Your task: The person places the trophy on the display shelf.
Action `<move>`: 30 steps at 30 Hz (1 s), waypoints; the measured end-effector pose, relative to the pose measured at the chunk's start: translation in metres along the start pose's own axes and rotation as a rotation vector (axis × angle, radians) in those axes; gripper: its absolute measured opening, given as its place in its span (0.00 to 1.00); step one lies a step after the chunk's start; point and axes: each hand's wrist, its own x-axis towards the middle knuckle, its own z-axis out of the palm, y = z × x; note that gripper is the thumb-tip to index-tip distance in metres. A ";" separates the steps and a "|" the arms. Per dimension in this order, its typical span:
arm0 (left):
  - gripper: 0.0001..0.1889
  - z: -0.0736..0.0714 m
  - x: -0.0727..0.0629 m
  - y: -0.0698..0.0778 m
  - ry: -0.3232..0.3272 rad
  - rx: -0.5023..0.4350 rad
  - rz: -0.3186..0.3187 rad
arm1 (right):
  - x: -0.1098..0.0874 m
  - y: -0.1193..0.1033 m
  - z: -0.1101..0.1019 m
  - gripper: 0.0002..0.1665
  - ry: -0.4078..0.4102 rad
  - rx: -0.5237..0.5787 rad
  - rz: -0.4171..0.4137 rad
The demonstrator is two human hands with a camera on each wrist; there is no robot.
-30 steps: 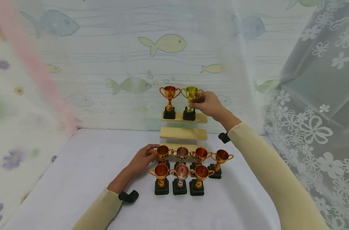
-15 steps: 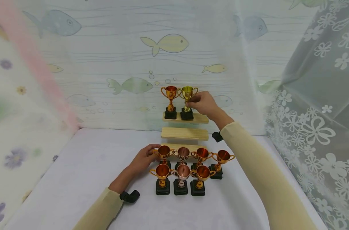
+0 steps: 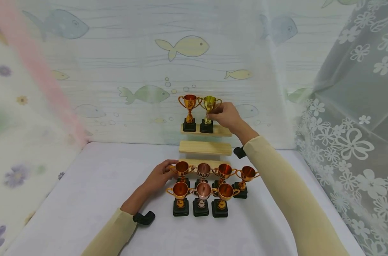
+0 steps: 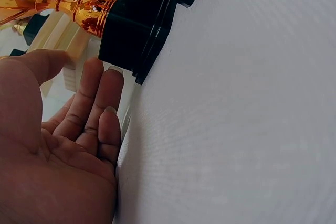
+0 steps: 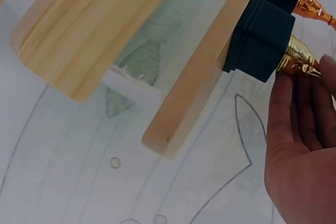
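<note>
My right hand (image 3: 227,115) pinches the stem of a gold trophy cup (image 3: 210,104). This cup stands upright on the top wooden shelf (image 3: 224,130), close beside an orange-gold trophy cup (image 3: 190,103). In the right wrist view, the gold cup's black base (image 5: 262,35) is at the shelf board, with my fingers around the shiny stem above it. My left hand (image 3: 158,177) rests on the table by the leftmost cup (image 3: 182,168) of the back row. Its relaxed fingertips (image 4: 110,80) are right at that cup's black base (image 4: 136,27), thumb apart.
Two lower wooden shelves step down toward me, a middle one (image 3: 205,147) and a bottom one (image 3: 187,162) partly behind the cups. Several trophy cups in two rows, including a rose-coloured one (image 3: 202,191), stand on the white table (image 3: 117,170). A fish-patterned curtain (image 3: 117,53) hangs behind.
My right hand has shifted the gold trophy cup left along the top shelf, closer to the orange-gold one. The left hand has stayed in place.
</note>
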 end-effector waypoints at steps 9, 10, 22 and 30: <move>0.23 0.001 -0.001 0.000 -0.001 -0.005 0.003 | -0.005 -0.001 -0.001 0.19 -0.020 -0.035 -0.016; 0.23 0.001 -0.001 0.001 0.000 -0.008 0.004 | -0.007 -0.001 -0.002 0.20 -0.023 -0.032 -0.020; 0.24 0.002 -0.003 0.004 0.016 -0.003 -0.009 | -0.020 0.006 -0.023 0.20 -0.073 -0.009 -0.093; 0.25 0.002 -0.001 0.003 0.019 -0.001 -0.018 | -0.034 0.008 -0.035 0.20 -0.093 -0.048 -0.120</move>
